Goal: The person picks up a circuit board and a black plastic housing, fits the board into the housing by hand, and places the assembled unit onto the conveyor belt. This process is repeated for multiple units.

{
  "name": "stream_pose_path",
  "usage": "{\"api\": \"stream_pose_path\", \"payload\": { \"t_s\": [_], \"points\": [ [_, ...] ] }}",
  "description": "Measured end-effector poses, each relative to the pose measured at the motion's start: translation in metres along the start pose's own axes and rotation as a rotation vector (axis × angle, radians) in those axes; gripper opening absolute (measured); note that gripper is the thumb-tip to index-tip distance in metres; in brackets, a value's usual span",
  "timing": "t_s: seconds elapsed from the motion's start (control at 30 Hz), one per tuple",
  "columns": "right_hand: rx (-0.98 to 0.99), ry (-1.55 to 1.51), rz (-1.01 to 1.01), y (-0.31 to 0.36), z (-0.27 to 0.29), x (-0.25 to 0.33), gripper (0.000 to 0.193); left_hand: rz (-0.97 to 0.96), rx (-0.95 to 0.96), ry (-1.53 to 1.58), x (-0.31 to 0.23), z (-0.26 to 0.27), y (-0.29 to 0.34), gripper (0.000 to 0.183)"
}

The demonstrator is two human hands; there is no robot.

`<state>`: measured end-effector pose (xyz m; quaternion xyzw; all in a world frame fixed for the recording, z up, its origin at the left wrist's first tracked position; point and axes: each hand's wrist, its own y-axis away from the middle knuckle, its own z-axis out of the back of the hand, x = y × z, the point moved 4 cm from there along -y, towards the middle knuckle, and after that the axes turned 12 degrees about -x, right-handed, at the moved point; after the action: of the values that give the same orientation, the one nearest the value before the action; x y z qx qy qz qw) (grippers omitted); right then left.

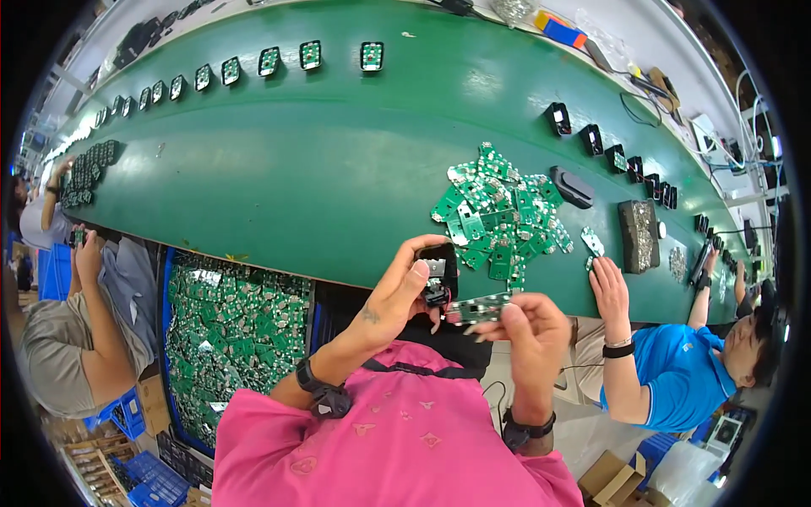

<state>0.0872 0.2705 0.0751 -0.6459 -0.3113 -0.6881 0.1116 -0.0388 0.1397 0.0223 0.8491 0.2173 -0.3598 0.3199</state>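
Just off the table's near edge, my left hand [389, 296] is closed round a small black plastic housing [446, 256], its open side showing a silvery and white interior. Between the thumb and fingers of my right hand [538, 334], a narrow green circuit board [478, 309] is pinched, lying roughly level. The board's left end is close to the lower part of the housing; whether they touch or are joined by a wire, I cannot tell. A loose pile of green circuit boards [515, 207] lies on the table just beyond my hands.
A row of black housings with boards [269, 62] runs along the far left. More black housings [591, 139] stand at right, near a dark block [638, 237]. A crate of boards [236, 338] sits left of me. A co-worker's hand [610, 291] touches a board at right; another person works at left.
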Motion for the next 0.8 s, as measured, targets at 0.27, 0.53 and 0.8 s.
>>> {"api": "stream_pose_path", "payload": {
  "t_s": [0.27,0.53,0.8],
  "points": [
    [0.166,0.196,0.660,0.003,-0.010,-0.007,0.014,-0.005,-0.048,0.031,-0.002,-0.007,-0.007,0.051],
    [0.042,0.134,0.548,-0.003,-0.012,-0.015,0.018,0.038,-0.066,-0.063,-0.001,-0.010,-0.002,0.051],
    [0.010,-0.089,0.372,-0.010,-0.006,-0.019,0.018,0.036,0.011,0.076,0.004,-0.013,-0.004,0.050]
  ]
}}
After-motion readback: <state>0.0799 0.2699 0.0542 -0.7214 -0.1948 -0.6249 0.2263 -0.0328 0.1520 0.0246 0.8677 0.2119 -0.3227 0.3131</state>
